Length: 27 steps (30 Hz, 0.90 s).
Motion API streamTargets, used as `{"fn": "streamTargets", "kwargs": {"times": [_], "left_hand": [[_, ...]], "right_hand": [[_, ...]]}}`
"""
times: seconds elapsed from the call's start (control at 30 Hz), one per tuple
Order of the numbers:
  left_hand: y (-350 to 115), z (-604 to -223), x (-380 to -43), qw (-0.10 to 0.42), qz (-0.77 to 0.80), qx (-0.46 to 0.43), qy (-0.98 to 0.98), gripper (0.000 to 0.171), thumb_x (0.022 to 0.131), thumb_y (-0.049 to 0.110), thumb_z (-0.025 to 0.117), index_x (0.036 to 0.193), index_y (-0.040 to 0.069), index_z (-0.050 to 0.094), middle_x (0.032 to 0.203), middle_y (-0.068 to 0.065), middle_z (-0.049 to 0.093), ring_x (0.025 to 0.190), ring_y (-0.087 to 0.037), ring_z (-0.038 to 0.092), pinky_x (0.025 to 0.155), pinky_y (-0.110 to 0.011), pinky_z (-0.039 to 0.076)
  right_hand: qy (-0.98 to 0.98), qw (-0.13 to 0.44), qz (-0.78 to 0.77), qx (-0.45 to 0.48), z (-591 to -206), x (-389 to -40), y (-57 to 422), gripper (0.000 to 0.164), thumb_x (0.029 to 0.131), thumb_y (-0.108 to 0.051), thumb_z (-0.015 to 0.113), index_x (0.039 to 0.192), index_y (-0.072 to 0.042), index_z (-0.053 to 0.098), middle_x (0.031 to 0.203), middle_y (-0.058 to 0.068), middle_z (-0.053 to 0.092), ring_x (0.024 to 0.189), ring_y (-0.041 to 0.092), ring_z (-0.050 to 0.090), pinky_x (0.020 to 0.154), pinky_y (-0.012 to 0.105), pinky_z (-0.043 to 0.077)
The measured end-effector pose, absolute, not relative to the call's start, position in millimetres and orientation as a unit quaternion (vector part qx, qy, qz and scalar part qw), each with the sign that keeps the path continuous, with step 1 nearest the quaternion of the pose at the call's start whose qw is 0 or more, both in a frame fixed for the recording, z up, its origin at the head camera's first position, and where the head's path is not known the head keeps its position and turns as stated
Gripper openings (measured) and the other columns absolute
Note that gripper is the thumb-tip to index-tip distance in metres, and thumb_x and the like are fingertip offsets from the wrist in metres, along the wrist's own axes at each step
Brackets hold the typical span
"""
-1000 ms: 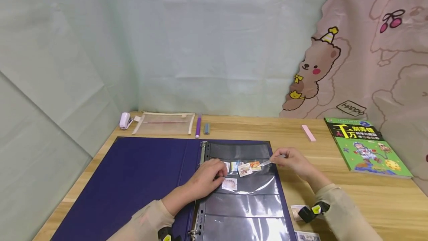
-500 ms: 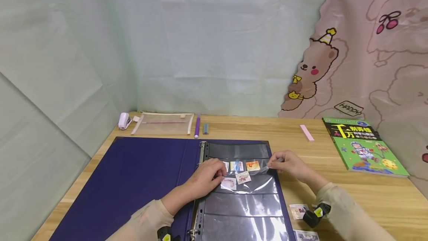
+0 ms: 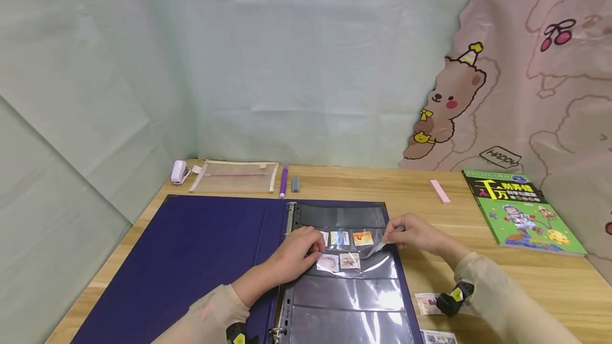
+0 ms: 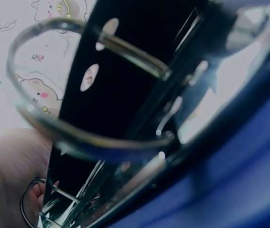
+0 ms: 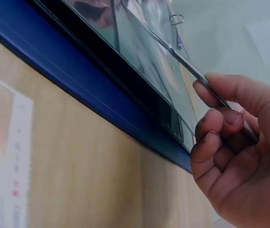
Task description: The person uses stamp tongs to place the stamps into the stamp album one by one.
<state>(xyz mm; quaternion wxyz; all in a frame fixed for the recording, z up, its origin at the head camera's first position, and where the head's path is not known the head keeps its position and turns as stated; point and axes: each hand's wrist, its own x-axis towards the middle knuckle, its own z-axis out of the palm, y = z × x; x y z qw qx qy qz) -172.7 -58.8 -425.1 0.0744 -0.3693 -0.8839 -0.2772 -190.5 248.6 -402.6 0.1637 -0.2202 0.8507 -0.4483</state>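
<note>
My right hand (image 3: 415, 235) grips slim metal tweezers (image 5: 192, 70), which slant down onto the black stamp page (image 3: 346, 293). Beside their tips, a small stamp with a reddish-brown picture (image 3: 349, 261) lies in the third strip. A stamp with a shell-like picture (image 3: 327, 263) sits left of it. One strip higher are an orange stamp (image 3: 363, 238), a blue-and-yellow stamp (image 3: 340, 238) and another partly behind my left fingers. My left hand (image 3: 297, 254) rests on the page's ring side, fingers loosely bent beside the stamps. The page belongs to an open navy ring binder (image 3: 191, 259).
Loose stamps lie right of the binder, one (image 3: 427, 303) partly behind the wrist camera, another (image 3: 440, 337) nearer. Behind are a stapler (image 3: 179, 172), mesh zip pouch (image 3: 234, 176), purple pen (image 3: 283, 182), small blue-grey block (image 3: 295, 184), pink strip (image 3: 440, 191) and green book (image 3: 526, 214).
The reddish-brown stamp has moved down from over the orange stamp and now lies straight beside the shell-like one. The tweezers followed it downward. My left hand has stayed in place.
</note>
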Motion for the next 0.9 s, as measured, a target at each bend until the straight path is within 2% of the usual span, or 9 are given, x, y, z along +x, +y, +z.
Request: {"fn": "streamTargets", "kwargs": {"times": [0.4,0.7,0.9], "left_hand": [[-58,-427,-173,0.081,-0.274,-0.37,-0.884,0.015,0.077,0.009,0.065,0.079,0.019,0.055,0.074,0.011,0.048,0.072,-0.003,0.043,0.073,-0.023,0.037],[-57,-428,-172,0.079,-0.273,-0.37,-0.884,0.015,0.078,0.009,0.065,0.08,0.02,0.055,0.074,0.011,0.048,0.072,-0.002,0.043,0.072,-0.022,0.037],[-58,-429,-172,0.082,-0.273,-0.372,-0.883,0.016,0.077,0.008,0.065,0.079,0.02,0.054,0.074,0.011,0.049,0.073,-0.002,0.043,0.073,-0.023,0.037]], "right_hand": [[0.848,0.201,-0.436,-0.226,-394,-196,248,0.018,0.082,-0.012,0.061,0.078,0.006,0.06,0.066,-0.002,0.055,0.052,0.003,0.044,0.05,0.021,0.041],[0.859,0.191,-0.427,-0.207,-391,-196,258,0.023,0.083,-0.014,0.058,0.08,0.009,0.06,0.057,-0.002,0.048,0.051,0.005,0.043,0.047,0.02,0.034],[0.851,0.18,-0.457,-0.187,-391,-194,267,0.026,0.084,-0.016,0.059,0.086,0.01,0.06,0.058,-0.004,0.052,0.053,0.004,0.047,0.05,0.024,0.04]]}}
